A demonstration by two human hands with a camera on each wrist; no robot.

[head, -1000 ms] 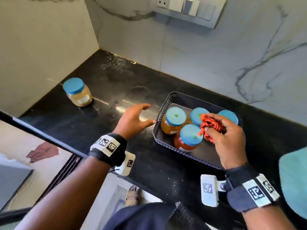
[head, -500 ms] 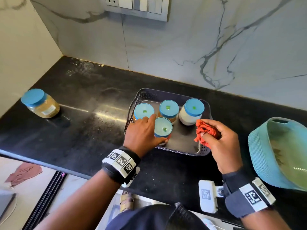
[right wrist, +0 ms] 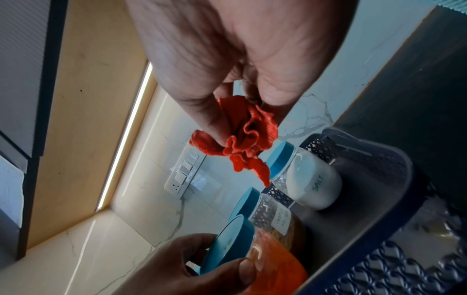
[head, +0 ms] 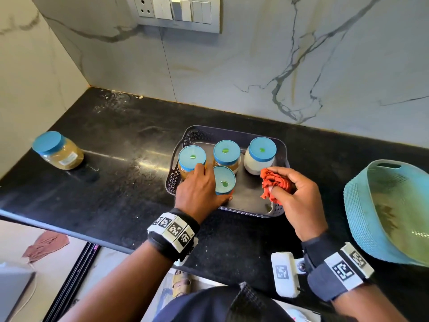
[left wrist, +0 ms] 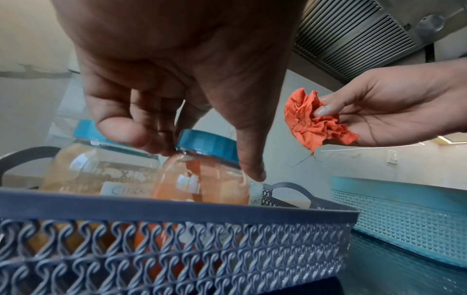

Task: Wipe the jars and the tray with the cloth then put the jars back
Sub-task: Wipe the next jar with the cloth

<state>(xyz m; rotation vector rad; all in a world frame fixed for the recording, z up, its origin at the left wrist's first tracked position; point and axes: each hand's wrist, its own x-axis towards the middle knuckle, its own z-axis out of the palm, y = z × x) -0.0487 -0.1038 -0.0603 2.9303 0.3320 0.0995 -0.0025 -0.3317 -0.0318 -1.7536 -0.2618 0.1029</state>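
A dark lattice tray (head: 232, 133) stands on the black counter with several blue-lidded jars in it. My left hand (head: 209, 187) grips the front jar of red-orange powder (head: 224, 180) at its neck, thumb on one side and fingers on the other (left wrist: 202, 179). The jar stands in the tray. My right hand (head: 299, 194) holds a crumpled orange-red cloth (head: 275, 182) above the tray's right part, just in front of the white salt jar (head: 262, 151), apart from it. Another jar (head: 58, 151) stands alone on the counter at far left.
A teal woven basket (head: 390, 212) sits at the right, close to my right wrist. The marble wall with a switch panel (head: 176, 12) rises behind the tray. The counter's front edge runs just below my wrists.
My left hand came from above the counter to the tray and closed on the front jar. The right hand drew the cloth back off the jar lids, toward the tray's right.
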